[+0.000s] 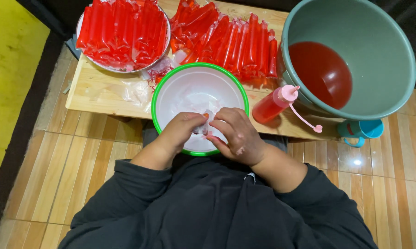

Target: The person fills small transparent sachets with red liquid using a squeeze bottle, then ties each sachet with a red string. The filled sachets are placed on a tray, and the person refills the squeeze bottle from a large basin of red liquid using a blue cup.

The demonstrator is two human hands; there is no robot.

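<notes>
Both hands, left [182, 131] and right [235, 136], pinch a half-hidden clear plastic bag [203, 125], each grip closed.

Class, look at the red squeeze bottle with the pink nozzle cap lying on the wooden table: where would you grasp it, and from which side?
Grasp the red squeeze bottle around its round body, probably from above. It lies tilted on the wooden table, nozzle toward the green-grey basin, which crowds that end. The pink nozzle cap is narrow and trails a loose tether, so it makes a poor hold.

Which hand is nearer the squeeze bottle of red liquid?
Right. The right hand is just left of the squeeze bottle; the left hand is farther left, beyond it.
</notes>
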